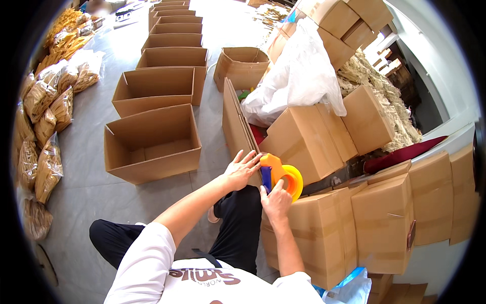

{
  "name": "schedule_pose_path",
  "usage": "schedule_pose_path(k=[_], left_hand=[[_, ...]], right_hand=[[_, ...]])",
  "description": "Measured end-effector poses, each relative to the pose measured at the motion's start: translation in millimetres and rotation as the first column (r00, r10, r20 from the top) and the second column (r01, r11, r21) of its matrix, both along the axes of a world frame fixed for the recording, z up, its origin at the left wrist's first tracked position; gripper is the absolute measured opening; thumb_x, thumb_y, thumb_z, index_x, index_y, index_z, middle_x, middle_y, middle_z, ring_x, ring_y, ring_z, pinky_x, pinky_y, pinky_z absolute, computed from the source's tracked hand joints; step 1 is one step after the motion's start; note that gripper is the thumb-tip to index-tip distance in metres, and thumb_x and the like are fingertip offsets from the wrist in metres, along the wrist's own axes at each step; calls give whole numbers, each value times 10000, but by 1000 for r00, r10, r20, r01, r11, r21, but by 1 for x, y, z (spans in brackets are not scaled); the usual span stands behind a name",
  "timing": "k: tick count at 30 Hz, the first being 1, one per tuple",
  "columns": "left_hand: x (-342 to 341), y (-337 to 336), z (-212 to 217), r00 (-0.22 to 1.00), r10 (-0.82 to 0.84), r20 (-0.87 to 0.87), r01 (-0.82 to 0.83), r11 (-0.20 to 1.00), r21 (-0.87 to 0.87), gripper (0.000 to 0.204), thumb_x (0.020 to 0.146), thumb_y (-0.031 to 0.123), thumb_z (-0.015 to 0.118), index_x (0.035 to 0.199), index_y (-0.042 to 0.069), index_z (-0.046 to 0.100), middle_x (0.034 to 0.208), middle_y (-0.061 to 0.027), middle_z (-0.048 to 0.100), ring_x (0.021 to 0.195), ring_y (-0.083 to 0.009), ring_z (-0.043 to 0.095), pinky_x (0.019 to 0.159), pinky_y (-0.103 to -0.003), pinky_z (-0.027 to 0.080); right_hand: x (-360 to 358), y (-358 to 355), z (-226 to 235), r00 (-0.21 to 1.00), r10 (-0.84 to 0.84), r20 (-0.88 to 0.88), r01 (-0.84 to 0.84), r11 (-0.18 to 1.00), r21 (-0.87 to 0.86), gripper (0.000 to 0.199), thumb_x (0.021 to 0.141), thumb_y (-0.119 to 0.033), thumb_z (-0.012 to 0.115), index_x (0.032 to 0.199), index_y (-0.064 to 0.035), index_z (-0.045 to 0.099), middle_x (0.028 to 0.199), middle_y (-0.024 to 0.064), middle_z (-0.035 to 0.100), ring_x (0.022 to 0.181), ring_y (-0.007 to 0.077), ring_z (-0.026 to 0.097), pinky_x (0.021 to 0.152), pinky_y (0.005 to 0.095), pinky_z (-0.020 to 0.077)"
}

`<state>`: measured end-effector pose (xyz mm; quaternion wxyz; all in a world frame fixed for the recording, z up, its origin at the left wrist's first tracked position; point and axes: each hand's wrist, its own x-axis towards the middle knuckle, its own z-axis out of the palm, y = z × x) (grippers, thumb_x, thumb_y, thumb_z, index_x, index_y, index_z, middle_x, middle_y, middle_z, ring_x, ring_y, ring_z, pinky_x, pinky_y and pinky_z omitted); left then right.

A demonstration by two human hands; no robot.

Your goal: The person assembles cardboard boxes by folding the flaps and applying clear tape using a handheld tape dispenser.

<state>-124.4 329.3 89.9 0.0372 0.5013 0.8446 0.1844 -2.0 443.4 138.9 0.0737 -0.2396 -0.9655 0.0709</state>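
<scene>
My right hand (278,200) is wrapped round a tape dispenser (272,163) with an orange and blue body and a large yellow roll. Flat against the near end of some folded cardboard sheets (236,119) rests my left hand (242,171), its fingers stretched out and apart. The sheets stand on edge, leaning beside closed cartons. The dispenser's front end is close to my left fingertips, at the near end of the sheets. Part of its handle is hidden behind my right fingers.
An open carton (152,164) stands to my left, heading a long row of open cartons. Closed cartons (309,233) are stacked at my right. A white plastic sack (298,76) lies beyond. Clear bags of tan strips (49,164) line the far left.
</scene>
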Motion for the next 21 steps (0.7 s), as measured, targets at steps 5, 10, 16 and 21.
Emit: schedule_pose_path(k=[5, 10, 16, 21], left_hand=[[5, -2, -8, 989, 17, -144, -11, 999, 40, 648, 728, 60, 546, 1349, 81, 365, 1438, -113, 283, 1354, -286, 226, 1101, -475, 161], [-3, -1, -6, 966, -13, -259, 18, 1000, 19, 336, 740, 68, 536, 1076, 58, 542, 1104, -106, 520, 1183, -259, 420, 1080, -459, 227], [-19, -5, -4, 926, -116, -359, 124, 992, 1, 89, 728, 89, 541, 816, 89, 558, 837, -36, 561, 894, -200, 556, 1016, -376, 322], [-31, -19, 63, 889, -76, -451, 198, 953, 230, 123, 746, 155, 574, 845, 96, 533, 813, -32, 559, 882, -178, 554, 807, -279, 451]], right_hand=[[-11, 39, 2, 998, -68, -9, 69, 996, 58, 499, 741, -376, 686, 940, 22, 459, 715, 235, 618, 689, 395, 622, 645, 463, 492], [-18, 68, 0, 1000, -12, -19, 15, 983, 184, 426, 741, -289, 692, 921, 15, 455, 669, 206, 619, 656, 355, 631, 625, 432, 490], [3, 74, 20, 829, 9, -559, -62, 995, -77, 487, 759, -258, 695, 1066, 44, 467, 754, 204, 626, 692, 385, 612, 641, 418, 482], [39, 32, 88, 591, -289, -753, -339, 758, -557, 430, 825, -144, 652, 1178, 14, 465, 978, 106, 618, 865, 189, 596, 785, 326, 477]])
